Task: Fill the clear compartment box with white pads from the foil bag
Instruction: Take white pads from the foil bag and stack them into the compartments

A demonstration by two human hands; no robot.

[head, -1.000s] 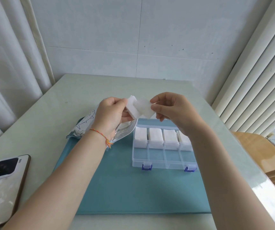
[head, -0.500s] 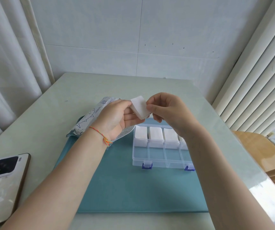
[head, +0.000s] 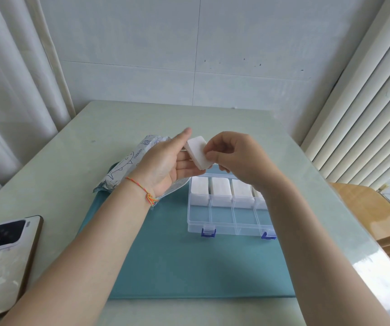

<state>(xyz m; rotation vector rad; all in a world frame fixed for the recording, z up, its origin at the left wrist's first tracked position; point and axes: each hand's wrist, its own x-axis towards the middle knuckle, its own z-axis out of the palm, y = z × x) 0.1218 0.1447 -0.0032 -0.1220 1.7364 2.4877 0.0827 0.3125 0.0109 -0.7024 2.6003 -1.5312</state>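
Teal rectangular mat (head: 189, 267) underneath, on a pale green glossy tabletop (head: 71, 161) against a white tiled wall (head: 189, 55); curtain folds left of the mat, ribbed blinds right of it. On the mat's far right part, clear plastic compartment box with blue clasps (head: 222, 222): far row packed with white pads, near row bare. At the mat's far left corner, printed silver foil bag (head: 128, 165), lying flat. Left of the mat, off its edge, white phone in a brown case (head: 3, 260). Above the mat, over the box's far side, left hand (head: 165, 165) flat, fingers straight, backing a folded white pad stack (head: 198, 152); right hand (head: 234, 156) pinching the stack's right corner with thumb and forefinger.

For the step in hand (squaring the stack, by the look of it): press edges flush against the flat palm, keep the pinch light to avoid fanning the layers, then lower short edge first into a bare near-row cell, upright between the dividers.
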